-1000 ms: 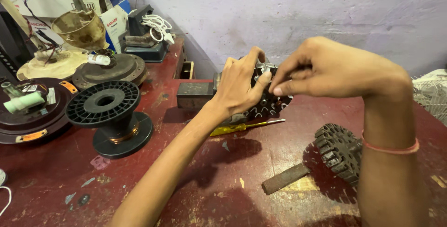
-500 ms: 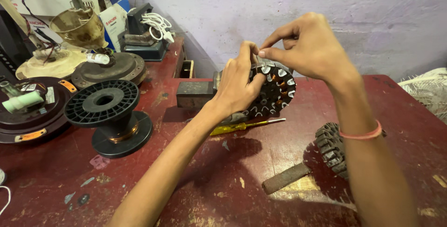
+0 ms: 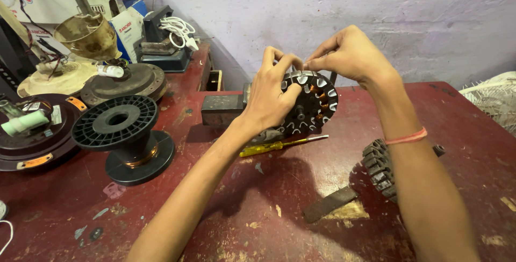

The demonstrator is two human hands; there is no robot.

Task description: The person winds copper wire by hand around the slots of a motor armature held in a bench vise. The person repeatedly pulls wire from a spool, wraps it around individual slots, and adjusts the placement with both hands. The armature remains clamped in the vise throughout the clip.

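Observation:
A round black fan stator (image 3: 313, 102) with copper windings stands on edge on the dark red table (image 3: 258, 208). My left hand (image 3: 272, 96) grips its left side, fingers wrapped over the rim. At the stator's top edge my right hand (image 3: 352, 55) is pinched shut, fingertips meeting those of the left hand; what it pinches is too small to tell. A yellow-handled screwdriver (image 3: 279, 145) lies on the table just below the stator. A second toothed stator core (image 3: 380, 165) lies flat under my right forearm.
A black plastic spool (image 3: 119, 127) stands at the left. Behind it are round fan housings (image 3: 126, 81), a brass-coloured cup (image 3: 88, 35), boxes and a white cable (image 3: 180, 28). A metal block (image 3: 223, 109) sits left of the stator. A flat dark bar (image 3: 329, 204) lies near the front.
My right hand has moved left and up, from beside the stator to its top edge. The left hand keeps its hold on the stator.

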